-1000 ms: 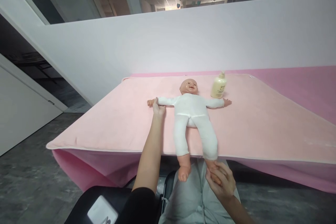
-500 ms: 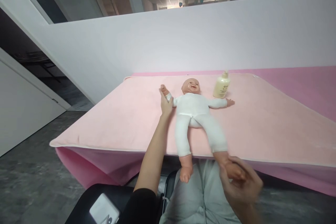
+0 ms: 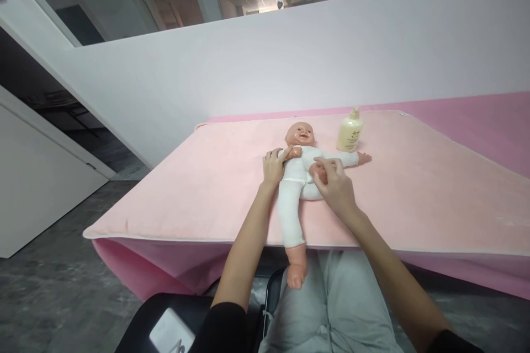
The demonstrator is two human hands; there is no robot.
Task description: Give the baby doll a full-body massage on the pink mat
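Pink blanket (image 3: 199,193) bears a doll (image 3: 290,212), right hand (image 3: 338,187) clasping its half-hidden foot (image 3: 317,170), left hand (image 3: 273,169) unclear in grip.

**Baby doll (image 3: 294,171), one leg folded**

Lying face up on the pink blanket (image 3: 199,193), head toward its far edge. Bald, dressed in white. Posed with one arm outstretched, the other across the chest; one foot raised over the belly, the other past the blanket's near edge.

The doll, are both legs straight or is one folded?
One is folded: the right hand holds that foot over the doll's tummy. The other leg stretches straight.
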